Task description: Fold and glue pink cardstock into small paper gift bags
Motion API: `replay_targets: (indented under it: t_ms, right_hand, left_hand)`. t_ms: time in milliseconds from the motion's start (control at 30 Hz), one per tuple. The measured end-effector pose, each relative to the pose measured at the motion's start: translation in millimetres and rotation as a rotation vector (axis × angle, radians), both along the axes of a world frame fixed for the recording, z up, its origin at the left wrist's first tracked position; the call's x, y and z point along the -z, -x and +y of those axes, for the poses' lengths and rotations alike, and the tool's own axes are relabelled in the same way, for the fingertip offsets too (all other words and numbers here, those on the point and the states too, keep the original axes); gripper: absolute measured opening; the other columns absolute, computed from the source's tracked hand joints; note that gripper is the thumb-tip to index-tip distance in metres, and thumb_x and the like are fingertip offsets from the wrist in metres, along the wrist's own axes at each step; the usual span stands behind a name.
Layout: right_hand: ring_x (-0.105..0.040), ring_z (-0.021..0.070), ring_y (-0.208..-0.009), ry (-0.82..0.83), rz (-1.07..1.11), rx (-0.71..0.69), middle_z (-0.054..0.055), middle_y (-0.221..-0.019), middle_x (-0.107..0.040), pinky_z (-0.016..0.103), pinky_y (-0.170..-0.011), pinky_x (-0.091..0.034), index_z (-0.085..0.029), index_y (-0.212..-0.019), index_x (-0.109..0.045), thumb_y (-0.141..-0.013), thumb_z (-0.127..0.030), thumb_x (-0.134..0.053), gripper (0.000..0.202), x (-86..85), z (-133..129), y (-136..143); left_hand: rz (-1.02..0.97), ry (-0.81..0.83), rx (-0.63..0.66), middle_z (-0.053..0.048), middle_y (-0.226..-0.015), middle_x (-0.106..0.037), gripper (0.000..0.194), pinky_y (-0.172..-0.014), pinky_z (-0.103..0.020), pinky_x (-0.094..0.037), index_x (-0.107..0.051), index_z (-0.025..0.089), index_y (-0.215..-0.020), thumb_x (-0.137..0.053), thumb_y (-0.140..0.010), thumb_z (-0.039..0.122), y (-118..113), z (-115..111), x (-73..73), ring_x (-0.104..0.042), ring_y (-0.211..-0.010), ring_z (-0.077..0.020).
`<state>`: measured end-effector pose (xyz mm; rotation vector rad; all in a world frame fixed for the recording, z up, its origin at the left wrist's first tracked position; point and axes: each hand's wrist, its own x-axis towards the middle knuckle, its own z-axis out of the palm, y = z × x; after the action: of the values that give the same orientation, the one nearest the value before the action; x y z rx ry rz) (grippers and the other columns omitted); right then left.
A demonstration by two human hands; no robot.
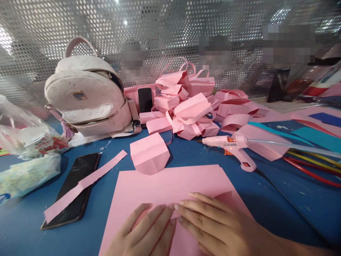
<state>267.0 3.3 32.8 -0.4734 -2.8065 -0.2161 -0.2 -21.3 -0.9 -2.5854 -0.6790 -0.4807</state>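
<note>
"Both hands down! The left hand lies over the pink paper sheet, the right hand flat beside it, fingertips almost meeting. No pinch visible in either grip, fingers stretched out!"

"And the sheet's on the blue tabletop, pink paper box at its far edge. Looks light, bendable, quick to crease; take it by the edges, I'd say."

"Pointing where?"

"Far edge runs left to right, sides lead away. Near end's out of view: can't call the long axis!"
</note>
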Motion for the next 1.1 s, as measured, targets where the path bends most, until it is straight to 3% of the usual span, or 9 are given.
replay_targets:
  t_ms: [167,333,500,567,700,800,933,1100]
  right_hand:
    - [-0.067,0.0170,-0.118,-0.006,0.032,0.022,0.004,-0.131,-0.069,0.029,-0.109,-0.050,-0.015,-0.126,-0.069,-0.098,-0.008,-0.037,0.043,3.3,-2,2]
    - [-0.065,0.0181,-0.119,-0.004,0.042,0.043,0.004,-0.134,-0.068,0.030,-0.105,-0.052,-0.017,-0.129,-0.067,-0.098,-0.008,-0.036,0.044,3.7,-2,1]
    - [-0.064,0.0194,-0.118,-0.076,0.117,0.093,0.006,-0.132,-0.069,0.033,-0.107,-0.051,-0.011,-0.128,-0.066,-0.100,-0.005,-0.033,0.044,12.1,8,-1]
    - [-0.063,0.0195,-0.120,-0.084,0.144,0.117,0.008,-0.132,-0.068,0.034,-0.109,-0.049,-0.008,-0.132,-0.063,-0.097,-0.003,-0.035,0.045,16.6,11,-2]
    - [-0.047,0.0195,-0.139,0.026,0.027,0.065,0.009,-0.147,-0.056,0.033,-0.114,-0.045,-0.009,-0.144,-0.051,-0.090,-0.003,-0.041,0.056,14.4,12,-2]
    - [-0.037,0.0214,-0.146,0.092,-0.093,0.027,0.011,-0.154,-0.046,0.035,-0.115,-0.044,-0.008,-0.150,-0.043,-0.086,-0.002,-0.044,0.065,7.6,11,-1]
    - [-0.049,0.0217,-0.138,0.077,-0.108,0.009,0.012,-0.148,-0.053,0.031,-0.111,-0.048,-0.006,-0.143,-0.052,-0.087,-0.002,-0.042,0.058,2.0,9,0]
    - [-0.056,0.0220,-0.132,0.068,-0.072,-0.010,0.013,-0.145,-0.056,0.029,-0.110,-0.049,-0.005,-0.139,-0.056,-0.089,-0.004,-0.040,0.053,1.6,10,4]
  left_hand:
    - [-0.056,0.004,-0.002,-0.001,-0.126,-0.071,0.034,-0.120,-0.031,-0.036,-0.071,0.019,-0.122,-0.043,-0.105,0.011,-2,0,2.0,-0.068,-0.110,-0.0126]
    - [0.036,-0.005,-0.013,0.000,-0.131,-0.069,0.036,-0.118,-0.031,-0.040,-0.069,0.018,-0.125,-0.039,-0.105,0.012,-1,-4,5.1,-0.067,-0.112,-0.0137]
    - [0.033,-0.004,-0.107,-0.005,-0.139,-0.064,0.038,-0.127,-0.041,-0.014,-0.063,0.011,-0.132,-0.038,-0.104,0.012,5,-6,3.7,-0.062,-0.120,-0.0188]
    - [0.014,-0.006,-0.137,-0.006,-0.139,-0.064,0.038,-0.128,-0.042,-0.010,-0.063,0.010,-0.132,-0.039,-0.104,0.017,6,-5,4.6,-0.061,-0.122,-0.0200]
    - [0.001,0.001,-0.129,-0.006,-0.138,-0.065,0.036,-0.124,-0.035,-0.029,-0.064,0.011,-0.130,-0.045,-0.105,0.028,4,-4,9.8,-0.060,-0.125,-0.0187]
    - [-0.018,0.009,-0.087,-0.009,-0.140,-0.063,0.035,-0.119,-0.031,-0.038,-0.065,0.008,-0.128,-0.045,-0.104,0.025,3,-4,14.7,-0.057,-0.131,-0.0198]
    - [-0.019,0.028,-0.064,-0.012,-0.139,-0.063,0.036,-0.115,-0.027,-0.042,-0.064,0.003,-0.127,-0.039,-0.103,0.016,4,-5,19.4,-0.060,-0.128,-0.0189]
    - [0.044,0.072,-0.062,-0.009,-0.141,-0.062,0.041,-0.109,-0.023,-0.047,-0.062,0.004,-0.129,-0.032,-0.106,0.019,5,-4,15.8,-0.061,-0.127,-0.0168]
